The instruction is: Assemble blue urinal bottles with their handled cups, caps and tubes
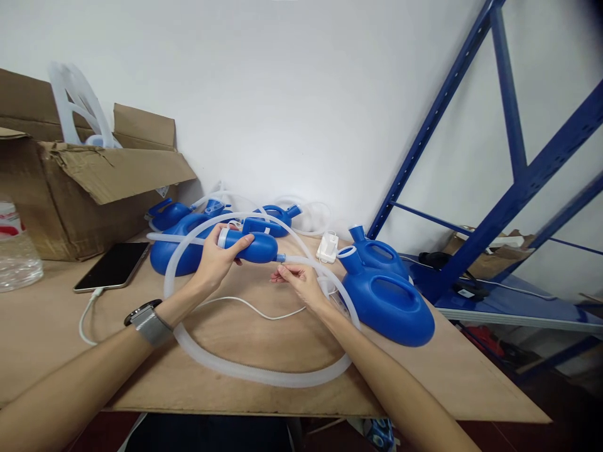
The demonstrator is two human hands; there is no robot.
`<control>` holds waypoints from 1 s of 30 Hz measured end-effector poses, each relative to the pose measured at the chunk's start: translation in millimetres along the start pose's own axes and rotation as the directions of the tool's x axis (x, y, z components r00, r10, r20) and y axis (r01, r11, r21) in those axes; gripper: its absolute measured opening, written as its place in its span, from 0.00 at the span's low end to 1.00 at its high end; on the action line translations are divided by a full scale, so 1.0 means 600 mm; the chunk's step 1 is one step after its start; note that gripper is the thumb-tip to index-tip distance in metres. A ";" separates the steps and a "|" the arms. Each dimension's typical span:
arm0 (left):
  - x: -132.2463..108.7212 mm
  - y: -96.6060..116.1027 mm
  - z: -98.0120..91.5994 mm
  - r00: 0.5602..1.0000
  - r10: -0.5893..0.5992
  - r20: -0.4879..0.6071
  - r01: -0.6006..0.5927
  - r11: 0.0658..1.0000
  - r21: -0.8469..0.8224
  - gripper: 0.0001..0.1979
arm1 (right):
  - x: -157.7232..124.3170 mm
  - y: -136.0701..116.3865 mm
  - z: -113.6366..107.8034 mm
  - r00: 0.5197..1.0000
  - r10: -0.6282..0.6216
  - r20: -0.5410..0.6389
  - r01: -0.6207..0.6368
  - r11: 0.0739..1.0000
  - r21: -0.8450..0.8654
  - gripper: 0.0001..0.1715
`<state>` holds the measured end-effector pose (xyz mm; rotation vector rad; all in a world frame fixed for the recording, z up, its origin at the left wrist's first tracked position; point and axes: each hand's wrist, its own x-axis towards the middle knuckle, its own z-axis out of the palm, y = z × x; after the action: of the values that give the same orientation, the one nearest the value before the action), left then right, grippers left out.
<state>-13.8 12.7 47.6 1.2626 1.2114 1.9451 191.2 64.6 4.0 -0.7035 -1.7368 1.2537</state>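
My left hand (217,256) is wrapped round a blue bulb-shaped plastic piece (258,247) with a white rim, held tilted above the table. A narrow light-blue connector (281,257) at its right end meets a translucent ribbed hose (264,376), which loops widely over the table and across both forearms. Just below that joint is my right hand (301,281), thumb and forefinger pinched together, the other fingers partly stretched. Whatever sits in the pinch is too small to make out. Nearest on the right stands a blue plastic urinal bottle (386,307) with a handle and open neck.
More blue bottles (174,254) and coiled hoses stand along the wall. An open cardboard box (94,182), a phone (112,267) on a cable and a clear water bottle (19,251) occupy the left. A white charger (327,247) lies behind; a blue metal rack (518,176) rises right.
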 end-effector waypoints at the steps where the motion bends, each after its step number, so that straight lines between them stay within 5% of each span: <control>1: -0.001 0.003 0.000 1.000 0.015 0.006 -0.015 1.000 0.007 0.24 | 0.001 -0.001 -0.003 1.000 -0.007 0.006 0.008 1.000 -0.017 0.28; 8: -0.003 0.021 -0.006 0.996 0.070 0.055 -0.075 0.992 0.102 0.24 | 0.003 -0.017 -0.022 0.997 -0.051 0.055 0.063 0.968 -0.245 0.25; 16: -0.004 0.010 -0.007 0.994 0.065 0.082 -0.072 0.994 0.081 0.24 | 0.006 -0.010 -0.015 0.995 0.033 0.090 -0.020 0.990 -0.143 0.28; 23: 0.007 -0.001 -0.007 1.000 0.023 0.009 -0.023 0.998 0.062 0.26 | 0.003 -0.005 -0.018 0.993 -0.017 0.117 0.054 0.946 -0.321 0.28; 26: 0.019 -0.012 -0.016 0.993 0.016 -0.116 -0.006 0.997 0.083 0.27 | -0.007 -0.012 -0.034 0.991 -0.039 0.126 0.108 0.795 -0.597 0.23; 30: 0.038 -0.033 -0.033 0.965 -0.027 -0.261 0.062 0.990 0.127 0.31 | -0.023 -0.021 -0.057 0.997 0.003 0.081 0.076 0.300 -0.951 0.23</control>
<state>-42.1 32.0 36.6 1.0572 1.5082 2.0725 228.4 64.8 15.8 -1.2748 -2.4990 -0.0196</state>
